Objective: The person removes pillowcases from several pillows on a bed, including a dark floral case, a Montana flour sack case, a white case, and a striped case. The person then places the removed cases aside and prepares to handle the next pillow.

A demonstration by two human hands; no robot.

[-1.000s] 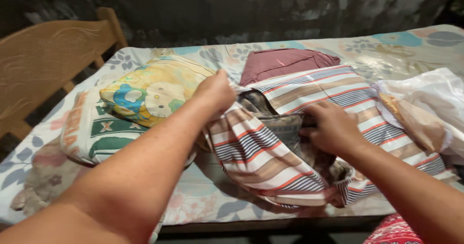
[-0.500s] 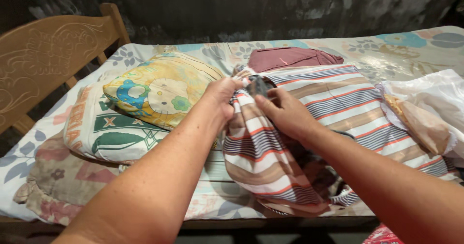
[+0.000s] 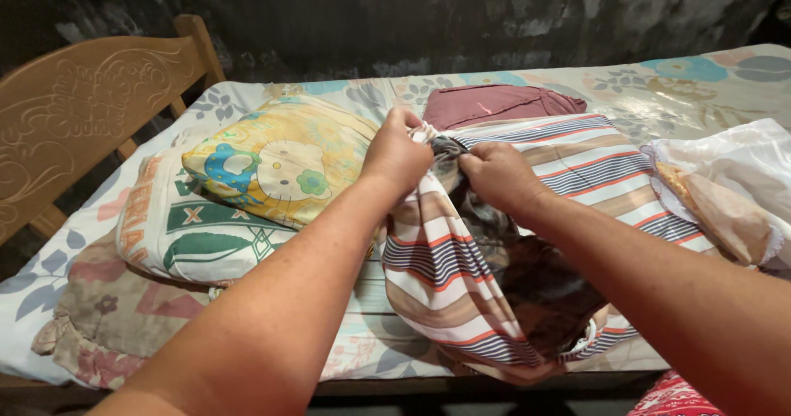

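Note:
A striped pillowcase in white, brown, blue and red lies across the bed, with a dark patterned pillow partly inside it. My left hand grips the pillowcase's upper corner. My right hand pinches the cloth beside it, where the dark pillow's corner meets the case. Both forearms reach in from the bottom of the view and cover part of the case.
A yellow cartoon-print pillow rests on a white and green pillow to the left. A folded maroon cloth lies behind. White plastic bags sit at the right. A carved wooden headboard stands at the left, over a floral sheet.
My right hand came up out of the pillowcase's opening to its top corner beside my left hand. The case's upper end has been pulled up and bunched.

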